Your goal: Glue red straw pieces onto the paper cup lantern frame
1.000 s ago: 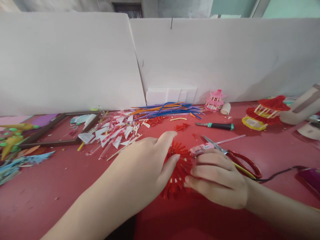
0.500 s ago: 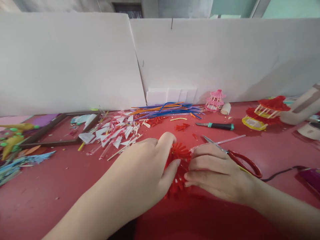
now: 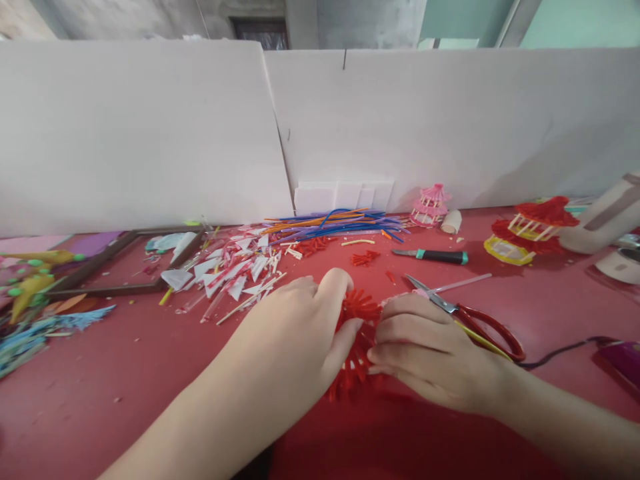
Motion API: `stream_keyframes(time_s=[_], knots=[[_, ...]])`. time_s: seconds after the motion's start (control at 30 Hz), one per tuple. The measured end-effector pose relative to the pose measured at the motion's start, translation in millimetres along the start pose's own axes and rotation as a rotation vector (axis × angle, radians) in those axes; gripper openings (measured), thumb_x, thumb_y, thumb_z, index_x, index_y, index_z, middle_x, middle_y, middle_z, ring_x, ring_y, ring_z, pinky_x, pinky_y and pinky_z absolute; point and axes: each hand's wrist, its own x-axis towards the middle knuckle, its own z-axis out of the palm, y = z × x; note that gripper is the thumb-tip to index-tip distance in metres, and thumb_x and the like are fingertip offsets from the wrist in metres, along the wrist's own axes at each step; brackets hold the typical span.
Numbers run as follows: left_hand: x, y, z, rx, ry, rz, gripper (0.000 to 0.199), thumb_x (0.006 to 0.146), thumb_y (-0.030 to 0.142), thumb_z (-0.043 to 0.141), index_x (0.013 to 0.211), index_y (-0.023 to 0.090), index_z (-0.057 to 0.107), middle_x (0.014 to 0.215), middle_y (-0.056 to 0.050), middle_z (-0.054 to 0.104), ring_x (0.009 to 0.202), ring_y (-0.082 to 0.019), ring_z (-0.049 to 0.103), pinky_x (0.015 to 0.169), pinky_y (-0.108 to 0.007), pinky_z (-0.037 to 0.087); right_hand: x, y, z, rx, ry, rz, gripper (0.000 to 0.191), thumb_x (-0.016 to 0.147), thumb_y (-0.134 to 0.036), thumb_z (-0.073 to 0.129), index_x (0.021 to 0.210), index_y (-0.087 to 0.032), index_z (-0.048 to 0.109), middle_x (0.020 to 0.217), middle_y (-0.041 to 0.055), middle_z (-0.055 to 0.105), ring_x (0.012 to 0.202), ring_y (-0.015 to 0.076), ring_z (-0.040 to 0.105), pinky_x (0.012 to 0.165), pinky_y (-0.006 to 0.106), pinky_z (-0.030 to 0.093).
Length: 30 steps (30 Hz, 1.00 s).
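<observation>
A red fringed craft piece (image 3: pixel 361 307), made of many short radiating strips, sits between my two hands above the red table. My left hand (image 3: pixel 310 333) is closed round its left side, thumb and forefinger pressed on it. On the other side, the bent fingers of my right hand (image 3: pixel 430 347) grip its right edge. Much of the piece is hidden behind both hands. Scissors with red handles (image 3: pixel 475 320) lie just beyond my right hand, beside a yellow stick (image 3: pixel 483 339).
A utility knife (image 3: pixel 435 256) lies behind the scissors. Small pagoda models, one pink (image 3: pixel 431 205) and one red and yellow (image 3: pixel 535 228), stand at the back right. Coloured pipe-cleaner-like sticks (image 3: pixel 340 223), scraps (image 3: pixel 235 267) and a brown frame (image 3: pixel 110 288) lie behind and left. White boards (image 3: pixel 425 120) rise behind.
The camera view has tilted slightly, so the scene sits a little lower. Both hands keep their hold on the red fringed piece, with barely any movement.
</observation>
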Motion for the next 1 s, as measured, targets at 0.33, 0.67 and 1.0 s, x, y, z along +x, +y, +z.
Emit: stream_keyframes(time_s=[0.33,0.67,1.0], knots=[[-2,17,-0.2,0.079,-0.120,-0.144,0.016,0.100,0.036,0.057,0.106,0.022,0.062,0.090,-0.010,0.074,0.081,-0.034,0.077,0.073,-0.045,0.060,1,-1,-1,-0.012,0.012,0.000,0.029,0.106,-0.019,0.059,0.083,-0.020,0.077,0.084,0.0016,0.079,0.086,0.0145,0.071,0.087,0.028,0.061],[5,10,-3.7,-0.054,-0.172,-0.149,0.017,0.102,0.035,0.058,0.113,0.023,0.063,0.098,-0.009,0.077,0.092,-0.033,0.079,0.079,-0.041,0.059,-3,16,-5,0.131,0.082,-0.047,0.033,0.106,-0.047,0.061,0.096,-0.018,0.073,0.085,0.0039,0.076,0.087,0.0154,0.072,0.091,0.032,0.062],[8,-9,-23.1,-0.369,0.266,0.116,0.020,0.104,0.030,0.052,0.107,0.031,0.072,0.098,0.002,0.079,0.087,-0.022,0.076,0.074,-0.032,0.056,-22,65,-30,-0.167,-0.409,0.920,0.035,0.098,-0.040,0.061,0.067,-0.022,0.062,0.067,0.0017,0.070,0.058,0.0157,0.060,0.055,0.029,0.037]])
